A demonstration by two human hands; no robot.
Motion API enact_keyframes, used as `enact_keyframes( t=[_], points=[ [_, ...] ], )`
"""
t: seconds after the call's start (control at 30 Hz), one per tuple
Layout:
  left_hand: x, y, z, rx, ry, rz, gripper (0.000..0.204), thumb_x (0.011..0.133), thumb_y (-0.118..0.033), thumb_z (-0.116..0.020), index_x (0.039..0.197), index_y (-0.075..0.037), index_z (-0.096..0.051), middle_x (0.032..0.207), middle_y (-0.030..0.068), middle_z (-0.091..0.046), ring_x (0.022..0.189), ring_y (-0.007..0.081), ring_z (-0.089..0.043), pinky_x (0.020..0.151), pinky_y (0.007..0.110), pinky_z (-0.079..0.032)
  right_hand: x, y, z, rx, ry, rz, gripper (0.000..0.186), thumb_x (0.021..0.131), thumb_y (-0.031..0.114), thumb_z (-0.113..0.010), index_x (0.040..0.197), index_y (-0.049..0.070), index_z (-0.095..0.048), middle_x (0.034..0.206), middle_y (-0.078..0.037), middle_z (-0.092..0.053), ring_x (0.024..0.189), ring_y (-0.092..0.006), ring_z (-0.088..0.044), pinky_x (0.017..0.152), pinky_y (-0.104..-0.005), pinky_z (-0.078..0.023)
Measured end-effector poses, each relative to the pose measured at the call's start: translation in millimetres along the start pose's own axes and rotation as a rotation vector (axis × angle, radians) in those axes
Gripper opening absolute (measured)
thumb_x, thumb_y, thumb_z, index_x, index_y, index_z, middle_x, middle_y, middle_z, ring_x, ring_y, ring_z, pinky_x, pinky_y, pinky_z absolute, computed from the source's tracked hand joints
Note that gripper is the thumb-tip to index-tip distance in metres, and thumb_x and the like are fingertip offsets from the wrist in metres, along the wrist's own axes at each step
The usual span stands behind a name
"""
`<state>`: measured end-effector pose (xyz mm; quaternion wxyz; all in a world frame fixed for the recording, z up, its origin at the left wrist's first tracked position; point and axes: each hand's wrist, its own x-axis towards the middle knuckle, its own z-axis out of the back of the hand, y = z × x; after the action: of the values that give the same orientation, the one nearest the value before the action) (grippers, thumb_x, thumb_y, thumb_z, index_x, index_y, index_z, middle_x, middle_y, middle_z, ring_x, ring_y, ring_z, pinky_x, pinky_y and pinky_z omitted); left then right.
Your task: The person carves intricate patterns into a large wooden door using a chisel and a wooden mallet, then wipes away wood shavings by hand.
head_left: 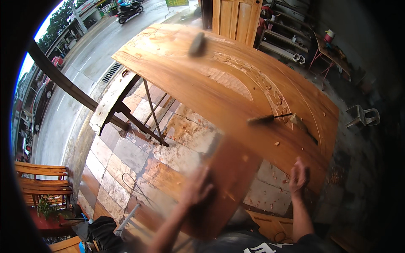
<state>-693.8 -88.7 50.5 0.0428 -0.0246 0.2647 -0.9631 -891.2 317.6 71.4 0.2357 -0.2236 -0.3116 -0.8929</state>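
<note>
My left hand (197, 189) is smeared by motion at the left edge of a reddish-brown wooden board (232, 181), which is blurred too. Whether its fingers grip that board or only touch it, I cannot tell. Nothing shows in my right hand (298, 177), raised by the near edge of a large wooden panel (181, 80) with its fingers loosely bent and apart. Carved scrollwork (257, 76) curves across this panel. On it lie a chisel-like tool (261, 120) with a dark blade, a second tool (299, 121) with a pale head and dark handle, and a dark block (197, 44).
A worn table (110, 101) with dark legs stands left of the panel, above a tiled floor (126, 154) scattered with shavings. Wooden benches (44, 181) stand at lower left. Shelves (282, 36) and a plastic chair (362, 116) are on the right. Beyond runs a road (84, 63).
</note>
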Motion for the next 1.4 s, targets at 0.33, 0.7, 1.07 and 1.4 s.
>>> enact_keyframes(
  t=[0.33,0.7,1.07,1.4],
  points=[
    [3,1,-1,-0.105,0.029,-0.027,0.074,0.107,-0.042,-0.062,0.167,-0.008,-0.034,0.167,0.0267,-0.038,0.149,0.0454,-0.045,0.123,0.049,-0.041,26,-57,-16,-0.046,0.097,-0.249,0.059,0.110,0.038,-0.061,0.155,0.001,-0.053,0.145,-0.026,-0.057,0.134,-0.0436,-0.055,0.114,-0.0501,-0.044],
    [7,5,1,-0.197,0.036,-0.036,0.072,0.108,-0.039,-0.061,0.167,-0.007,-0.034,0.168,0.0275,-0.036,0.152,0.0471,-0.041,0.125,0.051,-0.037,29,-55,-18,-0.104,0.151,-0.251,0.059,0.110,0.041,-0.060,0.155,0.003,-0.053,0.147,-0.023,-0.053,0.136,-0.0415,-0.052,0.115,-0.0504,-0.042],
    [13,-12,0,-0.260,0.044,0.058,0.072,0.104,-0.028,-0.065,0.166,-0.006,-0.036,0.168,0.0236,-0.040,0.149,0.0442,-0.047,0.122,0.048,-0.040,32,-63,-12,-0.006,0.136,-0.291,0.062,0.109,0.040,-0.061,0.159,0.004,-0.050,0.148,-0.021,-0.052,0.136,-0.0382,-0.052,0.117,-0.0492,-0.041],
    [10,-12,-9,-0.005,0.048,0.093,0.072,0.102,-0.036,-0.065,0.163,-0.004,-0.042,0.164,0.0262,-0.045,0.148,0.0446,-0.049,0.121,0.049,-0.042,38,-61,8,0.264,0.079,-0.368,0.069,0.107,0.040,-0.065,0.157,-0.003,-0.046,0.159,-0.024,-0.045,0.147,-0.0386,-0.046,0.123,-0.0482,-0.036]
  ],
)
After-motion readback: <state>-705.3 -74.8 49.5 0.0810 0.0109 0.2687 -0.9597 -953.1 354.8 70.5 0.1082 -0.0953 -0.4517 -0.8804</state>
